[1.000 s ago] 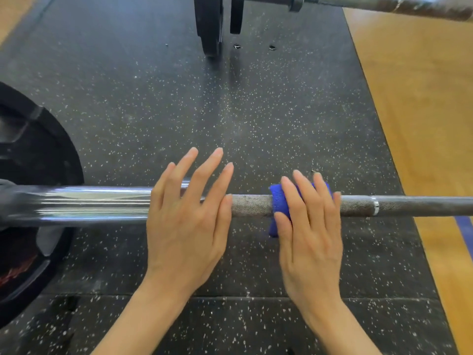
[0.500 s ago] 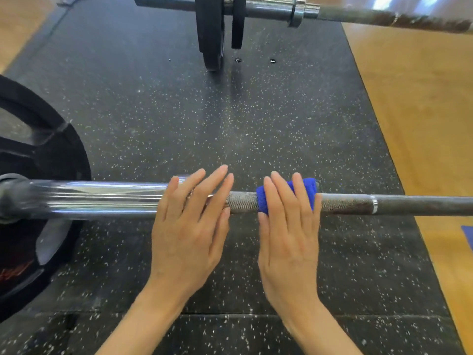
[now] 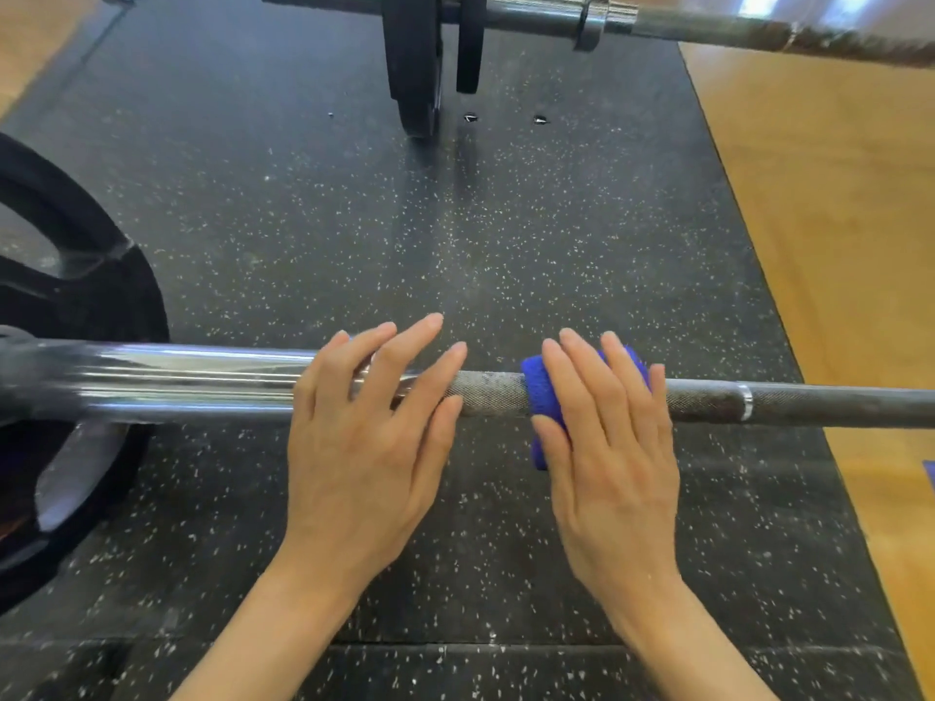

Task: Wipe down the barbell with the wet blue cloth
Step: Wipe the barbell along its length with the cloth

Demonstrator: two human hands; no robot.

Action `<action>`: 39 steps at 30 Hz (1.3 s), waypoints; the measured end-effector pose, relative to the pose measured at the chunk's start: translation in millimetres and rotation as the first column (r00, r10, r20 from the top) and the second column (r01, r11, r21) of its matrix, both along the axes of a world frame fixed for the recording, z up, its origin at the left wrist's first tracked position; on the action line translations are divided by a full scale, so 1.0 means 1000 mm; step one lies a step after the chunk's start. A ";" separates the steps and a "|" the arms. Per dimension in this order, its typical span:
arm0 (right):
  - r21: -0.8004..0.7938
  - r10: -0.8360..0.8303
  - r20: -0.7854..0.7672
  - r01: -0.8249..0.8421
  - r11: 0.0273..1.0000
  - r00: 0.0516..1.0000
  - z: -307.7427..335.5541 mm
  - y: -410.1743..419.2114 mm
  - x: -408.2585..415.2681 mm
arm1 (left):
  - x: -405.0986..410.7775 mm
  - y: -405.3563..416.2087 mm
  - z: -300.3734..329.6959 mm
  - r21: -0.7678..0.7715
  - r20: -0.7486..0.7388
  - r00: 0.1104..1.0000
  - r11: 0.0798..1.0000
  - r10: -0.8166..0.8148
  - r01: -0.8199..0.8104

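The barbell (image 3: 809,404) runs left to right across the view, with a shiny sleeve on the left and a dark knurled shaft on the right. My left hand (image 3: 369,427) rests flat on the bar where sleeve meets shaft, fingers straight. A blue cloth (image 3: 539,392) is draped over the knurled shaft. My right hand (image 3: 607,437) presses the cloth onto the bar with straight fingers and covers most of it. A strip of cloth hangs below the bar beside my thumb.
A black weight plate (image 3: 76,306) is mounted on the bar's left end. A second barbell (image 3: 708,30) with black plates (image 3: 412,63) lies at the far end of the speckled rubber mat (image 3: 354,220). Wooden floor (image 3: 835,220) borders the mat on the right.
My right hand slid the cloth left along the shaft toward my left hand, then a little back to the right. My left hand stayed flat on the bar.
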State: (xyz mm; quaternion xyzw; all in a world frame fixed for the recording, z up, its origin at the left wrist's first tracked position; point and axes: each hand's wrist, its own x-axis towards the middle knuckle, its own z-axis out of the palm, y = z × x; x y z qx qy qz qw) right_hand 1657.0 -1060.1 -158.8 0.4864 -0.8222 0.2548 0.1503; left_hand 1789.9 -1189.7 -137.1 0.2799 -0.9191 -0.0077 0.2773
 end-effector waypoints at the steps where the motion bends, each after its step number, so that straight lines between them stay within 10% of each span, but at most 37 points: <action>1: -0.025 -0.051 0.030 0.051 0.998 0.998 -0.001 0.004 -0.003 | -0.002 -0.001 0.001 0.006 -0.007 1.000 1.000 0.002 -0.002; 39: 0.051 0.148 -0.219 -0.140 0.989 0.964 -0.009 -0.052 -0.044 | -0.041 -0.049 0.001 0.112 -0.047 0.998 0.993 0.034 -0.028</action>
